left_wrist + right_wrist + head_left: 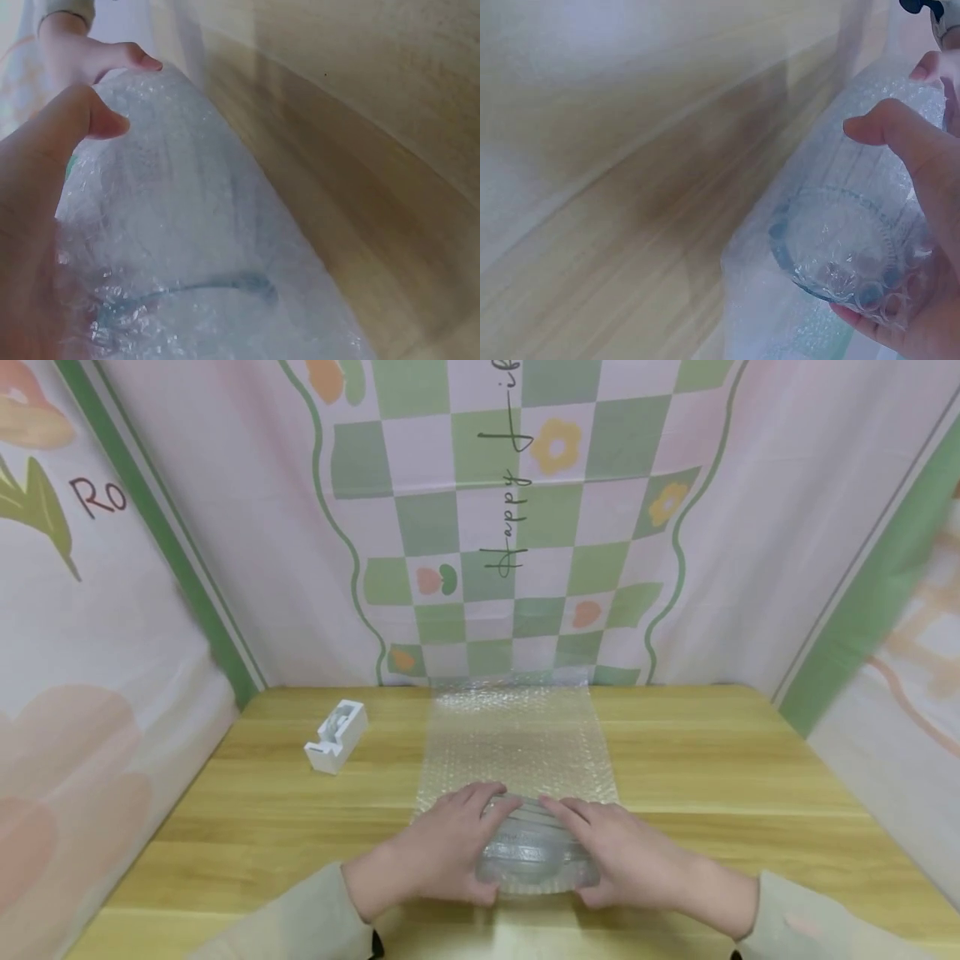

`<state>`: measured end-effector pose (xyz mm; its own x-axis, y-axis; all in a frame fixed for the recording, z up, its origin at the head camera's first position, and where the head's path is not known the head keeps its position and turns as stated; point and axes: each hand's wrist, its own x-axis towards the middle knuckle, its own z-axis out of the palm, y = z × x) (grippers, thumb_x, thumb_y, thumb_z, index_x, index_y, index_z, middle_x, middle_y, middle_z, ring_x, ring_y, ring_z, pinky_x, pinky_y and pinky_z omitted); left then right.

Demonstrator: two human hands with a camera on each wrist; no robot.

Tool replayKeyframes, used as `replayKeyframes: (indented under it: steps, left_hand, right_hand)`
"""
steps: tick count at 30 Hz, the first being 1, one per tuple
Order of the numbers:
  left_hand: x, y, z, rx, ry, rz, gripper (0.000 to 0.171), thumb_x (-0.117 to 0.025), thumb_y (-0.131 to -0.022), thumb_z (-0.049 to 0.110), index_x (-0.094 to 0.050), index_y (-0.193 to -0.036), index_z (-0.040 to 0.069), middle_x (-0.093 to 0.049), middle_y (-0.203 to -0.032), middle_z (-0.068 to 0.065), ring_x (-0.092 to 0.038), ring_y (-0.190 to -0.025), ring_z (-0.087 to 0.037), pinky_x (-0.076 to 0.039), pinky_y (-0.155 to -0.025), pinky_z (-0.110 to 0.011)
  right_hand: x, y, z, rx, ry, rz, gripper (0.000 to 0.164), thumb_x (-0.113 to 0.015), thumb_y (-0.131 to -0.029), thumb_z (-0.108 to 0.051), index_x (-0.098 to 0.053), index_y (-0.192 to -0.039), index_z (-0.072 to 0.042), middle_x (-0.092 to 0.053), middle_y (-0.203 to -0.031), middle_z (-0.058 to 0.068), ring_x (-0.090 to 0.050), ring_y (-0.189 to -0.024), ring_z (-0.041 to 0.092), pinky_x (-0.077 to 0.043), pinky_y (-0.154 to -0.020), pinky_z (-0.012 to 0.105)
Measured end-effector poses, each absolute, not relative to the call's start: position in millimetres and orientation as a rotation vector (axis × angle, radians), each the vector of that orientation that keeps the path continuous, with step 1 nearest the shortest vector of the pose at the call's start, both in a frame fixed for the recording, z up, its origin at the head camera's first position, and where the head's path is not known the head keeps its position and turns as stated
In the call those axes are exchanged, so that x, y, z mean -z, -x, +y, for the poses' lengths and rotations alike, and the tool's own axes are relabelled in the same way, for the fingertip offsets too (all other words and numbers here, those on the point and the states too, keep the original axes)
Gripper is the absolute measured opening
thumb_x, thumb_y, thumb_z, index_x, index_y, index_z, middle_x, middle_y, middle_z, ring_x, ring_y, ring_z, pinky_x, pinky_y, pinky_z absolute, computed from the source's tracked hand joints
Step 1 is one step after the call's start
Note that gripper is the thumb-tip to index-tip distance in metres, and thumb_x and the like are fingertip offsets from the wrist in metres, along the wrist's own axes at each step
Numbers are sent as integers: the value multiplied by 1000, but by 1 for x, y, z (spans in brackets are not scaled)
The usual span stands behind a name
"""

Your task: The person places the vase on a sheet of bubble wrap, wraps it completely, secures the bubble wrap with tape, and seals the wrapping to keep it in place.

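Note:
A clear glass (832, 247) lies sideways inside bubble wrap (187, 202), its round end showing through the layers in the right wrist view. My left hand (453, 847) grips one end of this roll, and my right hand (637, 860) grips the other. Both thumbs lie on the near side, with fingers over the top and far side. From the bundle, a flat strip of bubble wrap (517, 735) runs away across the table to its back edge. The glass's middle is blurred by the wrap.
On the wooden table (697, 760), a white tape dispenser (336, 737) with a roll of tape stands to the left of the strip. Printed cloth (300, 568) hangs behind the table and along both sides.

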<state>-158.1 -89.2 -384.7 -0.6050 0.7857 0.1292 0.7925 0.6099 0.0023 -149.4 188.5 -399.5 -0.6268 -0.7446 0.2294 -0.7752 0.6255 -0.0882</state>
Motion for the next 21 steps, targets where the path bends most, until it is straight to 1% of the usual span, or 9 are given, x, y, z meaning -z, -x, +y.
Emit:
replayKeyframes:
  steps: [3,6,9,13,15,18,21]
  left_hand:
    - [384,157,-90,76,1343,-2714,99,-78,-78,52,-35,-155,8,-45,-149,-17,-47,-137,-32,-44,-111,-47]
    - [383,156,-90,55,1340,-2721,100,-77,-79,52,-34,-156,7,-46,-149,-18,-46,-137,-33,-42,-113,-46]
    - [381,155,-89,42,1332,-2752,104,-78,-78,57,-32,-157,8,-45,-151,-18,-45,-139,-33,-39,-115,-46]
    - [381,155,-87,32,1313,-2794,115,-83,-73,64,-29,-158,9,-43,-153,-18,-43,-140,-33,-37,-117,-46]
    - [383,156,-87,40,1303,-2790,118,-86,-70,64,-31,-158,9,-44,-152,-17,-44,-140,-32,-37,-117,-45]
    - [386,158,-87,81,1296,-2778,116,-89,-68,61,-33,-156,9,-45,-150,-16,-45,-139,-30,-38,-116,-44]
    - [389,162,-89,120,1308,-2764,113,-89,-68,60,-36,-155,10,-46,-149,-14,-45,-138,-28,-36,-117,-43]
  right_hand:
    - [397,150,189,-291,-1257,-2696,108,-92,-63,-32,-41,-151,1,-64,-129,18,-66,-105,32,-58,-88,51]
    - [395,151,188,-317,-1263,-2715,106,-92,-62,-31,-42,-150,1,-64,-129,19,-67,-105,33,-58,-89,51]
    - [393,152,189,-338,-1265,-2726,105,-92,-62,-30,-43,-150,2,-64,-130,19,-67,-105,35,-58,-90,51]
    - [392,153,189,-342,-1268,-2735,105,-91,-63,-31,-43,-150,2,-64,-130,19,-67,-107,35,-57,-91,51]
    - [392,153,189,-341,-1270,-2742,105,-91,-63,-32,-43,-150,2,-64,-131,19,-67,-107,35,-57,-91,52]
    - [391,154,190,-339,-1277,-2753,105,-91,-64,-32,-42,-151,2,-64,-132,20,-67,-108,36,-57,-92,53]
    - [390,155,190,-347,-1289,-2767,105,-91,-65,-33,-42,-151,2,-64,-132,20,-67,-109,35,-57,-92,52]
